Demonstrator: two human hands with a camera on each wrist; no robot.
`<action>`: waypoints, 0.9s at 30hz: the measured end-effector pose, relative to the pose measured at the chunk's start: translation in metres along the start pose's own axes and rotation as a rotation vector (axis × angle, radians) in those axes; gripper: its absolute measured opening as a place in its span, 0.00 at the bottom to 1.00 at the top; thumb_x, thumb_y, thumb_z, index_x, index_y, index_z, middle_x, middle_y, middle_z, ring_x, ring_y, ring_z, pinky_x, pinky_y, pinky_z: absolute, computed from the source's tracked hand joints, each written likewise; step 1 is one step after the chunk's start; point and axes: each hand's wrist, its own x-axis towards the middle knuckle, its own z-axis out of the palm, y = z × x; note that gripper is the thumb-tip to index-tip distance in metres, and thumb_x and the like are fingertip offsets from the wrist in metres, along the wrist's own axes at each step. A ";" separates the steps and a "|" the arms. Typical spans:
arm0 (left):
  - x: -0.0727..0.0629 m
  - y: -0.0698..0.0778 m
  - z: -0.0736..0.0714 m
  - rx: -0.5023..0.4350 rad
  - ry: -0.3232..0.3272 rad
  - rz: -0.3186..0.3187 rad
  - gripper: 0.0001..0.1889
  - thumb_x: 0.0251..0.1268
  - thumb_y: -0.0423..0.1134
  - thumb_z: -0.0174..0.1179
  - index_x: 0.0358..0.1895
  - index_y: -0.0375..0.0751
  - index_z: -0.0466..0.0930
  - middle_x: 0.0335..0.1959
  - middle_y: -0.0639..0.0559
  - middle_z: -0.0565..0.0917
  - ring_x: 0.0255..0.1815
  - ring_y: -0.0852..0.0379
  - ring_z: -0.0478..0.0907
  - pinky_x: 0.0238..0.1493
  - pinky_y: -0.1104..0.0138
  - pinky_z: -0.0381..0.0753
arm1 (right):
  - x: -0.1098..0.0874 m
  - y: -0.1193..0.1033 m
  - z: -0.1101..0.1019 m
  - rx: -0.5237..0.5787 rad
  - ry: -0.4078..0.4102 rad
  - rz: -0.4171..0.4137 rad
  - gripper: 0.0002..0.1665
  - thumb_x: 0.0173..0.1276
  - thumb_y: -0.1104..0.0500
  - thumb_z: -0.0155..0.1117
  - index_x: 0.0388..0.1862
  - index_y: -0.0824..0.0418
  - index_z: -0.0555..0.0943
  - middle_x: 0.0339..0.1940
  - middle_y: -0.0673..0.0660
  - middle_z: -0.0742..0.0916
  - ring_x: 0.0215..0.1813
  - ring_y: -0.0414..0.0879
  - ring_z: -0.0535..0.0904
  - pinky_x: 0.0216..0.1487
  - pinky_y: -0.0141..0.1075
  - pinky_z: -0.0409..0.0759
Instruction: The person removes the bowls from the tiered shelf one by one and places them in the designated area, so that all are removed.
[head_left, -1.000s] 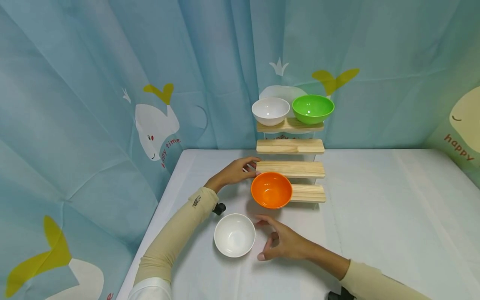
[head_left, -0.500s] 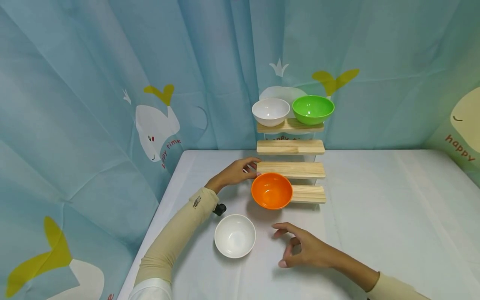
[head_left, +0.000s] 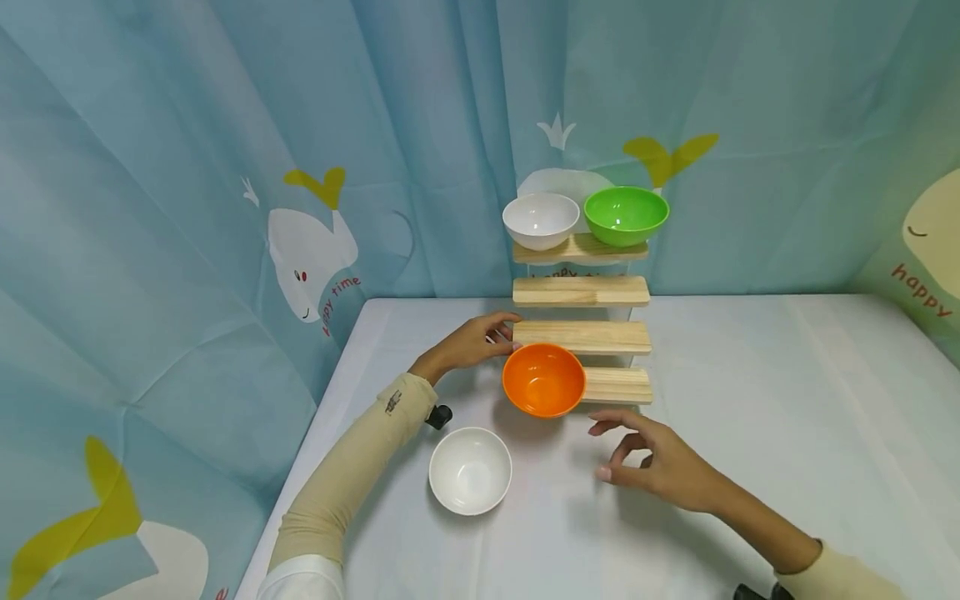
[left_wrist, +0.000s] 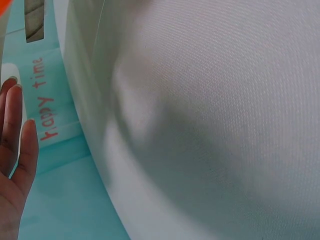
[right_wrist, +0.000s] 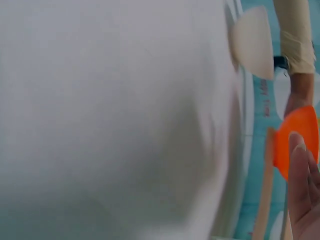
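Rack (head_left: 581, 336), apparently steadied by left hand (head_left: 467, 343), fingers' grip unclear; orange bowl (head_left: 543, 382) sits on lowest tier (head_left: 618, 386); right hand (head_left: 666, 462) holds nothing, fingers loosely bent.

The left arm (head_left: 360, 471) is stretched forward, and the left hand (head_left: 476, 342) is angled inward at the wrist, its thumb set below the other fingers. In the left wrist view, fingers (left_wrist: 29, 150) are shown nearly straight. The right arm (head_left: 761, 525) is extended diagonally from the lower right; the right hand (head_left: 660, 458) is raised, with its index finger and thumb spread apart.
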 end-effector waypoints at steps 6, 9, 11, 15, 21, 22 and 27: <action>0.000 0.000 -0.001 -0.005 0.000 -0.002 0.29 0.71 0.47 0.63 0.72 0.47 0.69 0.51 0.48 0.81 0.52 0.54 0.79 0.57 0.64 0.80 | 0.015 -0.003 -0.008 -0.081 0.147 -0.035 0.34 0.63 0.60 0.75 0.67 0.59 0.72 0.61 0.63 0.80 0.36 0.40 0.84 0.21 0.35 0.79; 0.000 0.000 0.000 -0.005 -0.002 -0.009 0.29 0.72 0.47 0.63 0.72 0.47 0.69 0.52 0.48 0.81 0.53 0.54 0.79 0.58 0.64 0.80 | 0.024 -0.002 -0.010 -0.090 0.198 -0.020 0.37 0.63 0.60 0.75 0.69 0.59 0.70 0.63 0.62 0.78 0.35 0.40 0.84 0.23 0.35 0.80; 0.000 0.001 0.000 -0.004 -0.002 -0.014 0.29 0.71 0.47 0.63 0.72 0.49 0.69 0.52 0.48 0.82 0.53 0.54 0.80 0.58 0.63 0.80 | 0.030 -0.001 -0.010 -0.091 0.214 -0.004 0.39 0.64 0.59 0.75 0.71 0.60 0.68 0.65 0.64 0.76 0.35 0.41 0.85 0.25 0.35 0.81; 0.000 0.002 0.000 0.009 -0.001 -0.014 0.28 0.72 0.48 0.63 0.72 0.49 0.69 0.51 0.49 0.82 0.53 0.55 0.80 0.57 0.64 0.80 | 0.042 0.001 -0.008 -0.060 0.202 0.007 0.45 0.63 0.59 0.75 0.75 0.60 0.64 0.70 0.67 0.72 0.35 0.45 0.86 0.33 0.35 0.85; 0.000 0.003 0.000 0.015 -0.002 -0.012 0.29 0.72 0.48 0.62 0.72 0.50 0.69 0.50 0.50 0.82 0.53 0.55 0.80 0.55 0.64 0.81 | 0.058 0.005 -0.001 -0.011 0.164 0.028 0.50 0.61 0.56 0.78 0.77 0.56 0.61 0.72 0.67 0.69 0.35 0.50 0.86 0.38 0.36 0.86; 0.000 0.002 0.000 0.015 -0.003 -0.011 0.28 0.72 0.48 0.62 0.73 0.50 0.69 0.50 0.50 0.82 0.53 0.55 0.80 0.55 0.65 0.81 | 0.060 0.005 0.000 -0.012 0.160 0.029 0.50 0.60 0.56 0.78 0.77 0.56 0.61 0.73 0.67 0.69 0.35 0.49 0.86 0.39 0.36 0.86; -0.002 0.001 0.001 0.019 -0.003 -0.008 0.28 0.73 0.48 0.62 0.73 0.49 0.68 0.50 0.50 0.82 0.53 0.54 0.80 0.54 0.64 0.81 | 0.067 0.007 0.005 -0.001 0.148 0.043 0.53 0.59 0.56 0.79 0.78 0.55 0.59 0.74 0.67 0.68 0.36 0.50 0.85 0.42 0.36 0.86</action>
